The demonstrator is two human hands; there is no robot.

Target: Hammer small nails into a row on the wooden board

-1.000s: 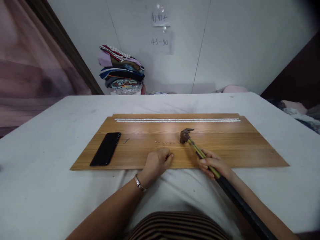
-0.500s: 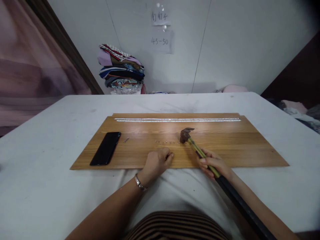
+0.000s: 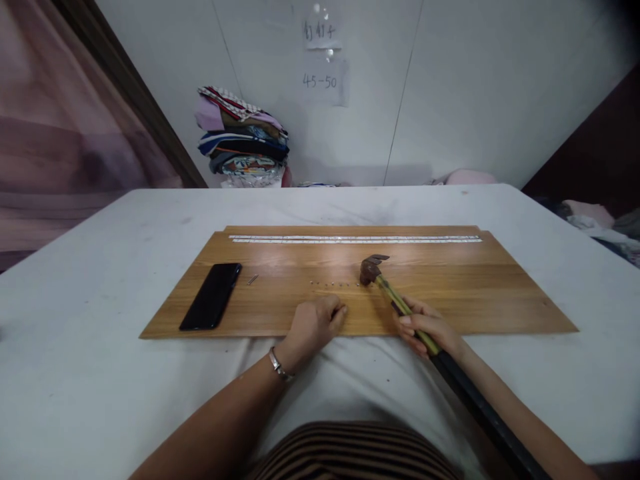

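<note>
My right hand (image 3: pixel 425 325) grips a claw hammer (image 3: pixel 371 271) partway along its yellow-green shaft; the black grip runs back along my forearm. The rusty head rests on or just above the wooden board (image 3: pixel 480 287), beside the right end of a row of several small nail heads (image 3: pixel 333 284). My left hand (image 3: pixel 316 321) lies closed at the board's near edge, just in front of that row. Its curled fingers hide whatever may be in them. A few loose nails (image 3: pixel 253 279) lie farther left on the board.
A black phone (image 3: pixel 212 297) lies on the board's left part. Two white measuring strips (image 3: pixel 355 239) run along its far side. The board sits on a white-covered table (image 3: pixel 80 287). Folded clothes (image 3: pixel 243 137) are stacked behind, against the wall.
Both hands and the hammer keep their places. The whole view has shifted very slightly.
</note>
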